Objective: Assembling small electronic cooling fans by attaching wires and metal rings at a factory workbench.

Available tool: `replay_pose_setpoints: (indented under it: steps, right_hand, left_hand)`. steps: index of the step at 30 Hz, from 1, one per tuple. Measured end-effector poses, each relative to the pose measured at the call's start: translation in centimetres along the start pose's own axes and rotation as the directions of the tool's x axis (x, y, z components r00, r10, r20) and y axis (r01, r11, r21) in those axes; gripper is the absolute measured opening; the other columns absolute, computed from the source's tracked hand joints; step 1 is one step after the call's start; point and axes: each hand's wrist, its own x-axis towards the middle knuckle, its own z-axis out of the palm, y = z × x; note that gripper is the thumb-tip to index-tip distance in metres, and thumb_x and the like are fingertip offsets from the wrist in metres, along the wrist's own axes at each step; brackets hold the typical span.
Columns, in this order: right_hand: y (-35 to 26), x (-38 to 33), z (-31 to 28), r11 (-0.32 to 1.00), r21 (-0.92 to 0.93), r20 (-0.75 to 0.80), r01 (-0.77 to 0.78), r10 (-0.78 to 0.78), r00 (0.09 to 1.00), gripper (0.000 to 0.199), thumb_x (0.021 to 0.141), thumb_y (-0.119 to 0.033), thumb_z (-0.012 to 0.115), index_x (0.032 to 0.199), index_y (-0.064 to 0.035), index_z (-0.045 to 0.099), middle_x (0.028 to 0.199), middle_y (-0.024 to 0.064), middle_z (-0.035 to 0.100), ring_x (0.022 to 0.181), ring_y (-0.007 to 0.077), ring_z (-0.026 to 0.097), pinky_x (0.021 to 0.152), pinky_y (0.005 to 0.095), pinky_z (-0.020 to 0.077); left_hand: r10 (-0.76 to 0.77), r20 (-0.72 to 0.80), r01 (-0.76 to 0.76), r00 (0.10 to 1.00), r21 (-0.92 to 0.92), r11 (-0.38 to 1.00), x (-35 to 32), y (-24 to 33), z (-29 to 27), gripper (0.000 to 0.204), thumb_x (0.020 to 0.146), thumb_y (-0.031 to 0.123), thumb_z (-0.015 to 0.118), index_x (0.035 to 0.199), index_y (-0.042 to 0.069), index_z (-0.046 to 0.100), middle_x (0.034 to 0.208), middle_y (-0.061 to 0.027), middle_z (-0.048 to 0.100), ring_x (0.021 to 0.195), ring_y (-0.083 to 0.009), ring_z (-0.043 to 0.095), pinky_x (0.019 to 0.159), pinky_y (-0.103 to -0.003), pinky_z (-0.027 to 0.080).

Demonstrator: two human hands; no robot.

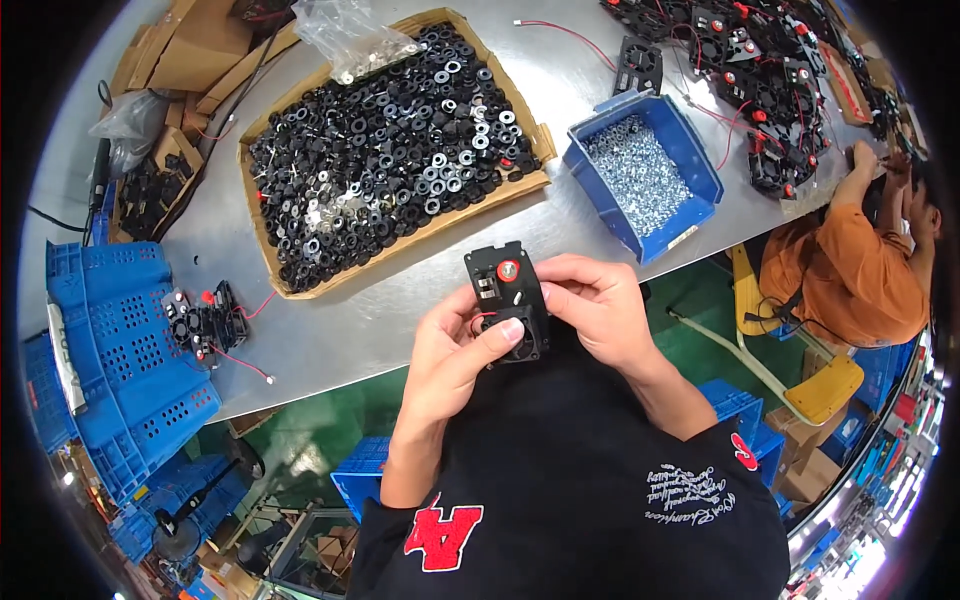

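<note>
Above the table's near edge, I hold a black fan plate (487,262) upright in front of my chest. It carries a round red-and-silver part, a small switch-like part and a small black fan (524,346) with a red wire at its lower end. My left hand (440,360) is closed round the plate's left side, its thumb pressed over the fan. My right hand (608,312) is closed at the plate's right edge, thumb and forefinger pinching there. Whether a small piece also sits between those fingertips is hidden.
Beyond my hands, a cardboard tray (400,240) holds many black rings and knobs. Right of it stands a blue bin (685,130) of small metal parts. Wired fan assemblies (765,130) pile up far right; others (205,325) lie by a blue crate (120,340). A person in orange (840,275) works at right.
</note>
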Motion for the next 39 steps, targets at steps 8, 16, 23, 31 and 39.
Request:
replay_pose_setpoints:
  steps: [8,16,23,31,39]
  right_hand:
    - [-1.4,-0.9,1.6,0.867,-0.446,-0.053,0.221,-0.271,0.961,0.020,0.079,0.000,0.069,0.099,0.0003,0.071,0.090,0.0087,0.070,0.073,0.0148,0.063,0.067,0.0279,0.0500]
    - [-6.2,1.9,2.9,0.041,-0.785,0.483,0.618,-0.584,0.653,0.036,0.068,0.004,0.070,0.103,-0.0019,0.067,0.097,0.0094,0.068,0.082,0.0251,0.061,0.075,0.0339,0.0485]
    - [-9.7,13.2,3.3,0.000,-0.814,0.576,0.581,-0.122,0.808,0.013,0.082,-0.013,0.062,0.093,-0.0057,0.065,0.087,0.0130,0.061,0.083,0.0338,0.062,0.072,0.0429,0.0502]
    - [-5.6,16.2,5.7,-0.327,-0.821,0.484,0.469,0.038,0.874,0.008,0.077,-0.011,0.063,0.081,-0.0041,0.064,0.085,0.0133,0.063,0.082,0.0336,0.064,0.074,0.0440,0.0529]
    - [-8.4,15.4,4.5,0.303,-0.890,0.322,0.341,-0.112,0.940,0.021,0.073,-0.011,0.065,0.092,-0.0015,0.067,0.080,0.0100,0.064,0.076,0.0193,0.065,0.068,0.0312,0.0518]
  left_hand:
    - [-0.009,0.031,0.011,0.999,-0.072,0.997,-0.5,-0.4,-0.9,0.064,0.081,0.017,0.071,0.135,-0.006,0.045,0.118,-0.0115,0.062,0.105,-0.0179,0.062,0.094,-0.032,0.048]
    - [0.109,-0.071,-0.123,0.991,-0.240,0.963,-1.5,0.1,-3.0,0.058,0.071,0.010,0.072,0.123,-0.007,0.052,0.110,-0.0142,0.065,0.094,-0.0187,0.066,0.087,-0.032,0.053]
    - [0.191,-0.144,-0.221,0.971,-0.231,0.948,-3.3,0.3,-5.4,0.063,0.076,0.014,0.064,0.132,-0.009,0.045,0.112,-0.0209,0.064,0.090,-0.0198,0.067,0.078,-0.030,0.057]
    - [0.240,-0.114,-0.265,0.964,-0.354,0.897,-4.6,-0.6,-7.7,0.067,0.074,0.017,0.062,0.134,-0.008,0.043,0.111,-0.0224,0.063,0.091,-0.0217,0.066,0.073,-0.029,0.056]
    - [0.290,-0.167,-0.323,0.942,-0.225,0.919,-4.8,-0.5,-7.6,0.061,0.073,0.015,0.068,0.127,-0.005,0.048,0.108,-0.0176,0.064,0.092,-0.0190,0.065,0.080,-0.030,0.055]
